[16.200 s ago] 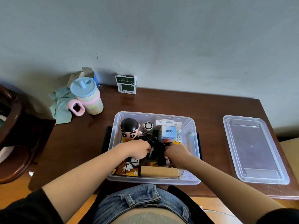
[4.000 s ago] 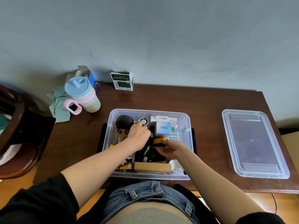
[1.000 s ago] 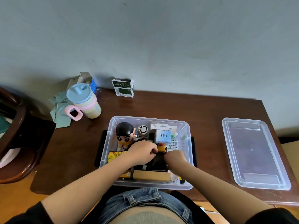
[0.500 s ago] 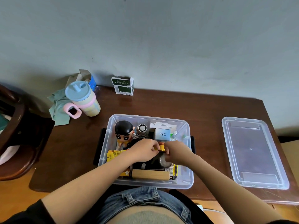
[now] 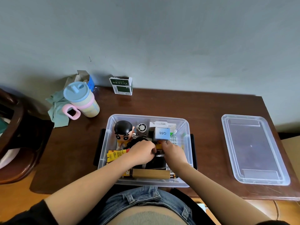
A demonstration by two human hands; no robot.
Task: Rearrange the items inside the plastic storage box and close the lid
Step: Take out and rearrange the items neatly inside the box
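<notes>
hands: left hand [image 5: 141, 152] and right hand [image 5: 174, 152] both down in middle of box, close together, fingers curled over dark items and a small orange object [image 5: 158, 146]; can't tell exactly what either one clamps
box: clear plastic storage box [image 5: 103, 153] at near table edge, right in front of person, open, crowded
near contents: wooden block [image 5: 151, 173] along near wall, yellow packets [image 5: 115, 155] at left
far contents: big-headed figurine [image 5: 123, 131] upright in far-left corner, small round fan [image 5: 141, 127] beside it, pale blue Q88 carton [image 5: 162, 133], white pack [image 5: 162, 124] against far wall
progress: rearranging underway, looks midway; closing not yet started
lid: clear lid [image 5: 253, 148] flat on table, well apart to the right, untouched
in the way: figurine is tallest, judged it could foul the lid unless laid down
around: lidded cup with pink handle [image 5: 81, 101] and green cloth [image 5: 57, 109] far left, green-white carton [image 5: 121, 86] by wall, none blocking lid path
</notes>
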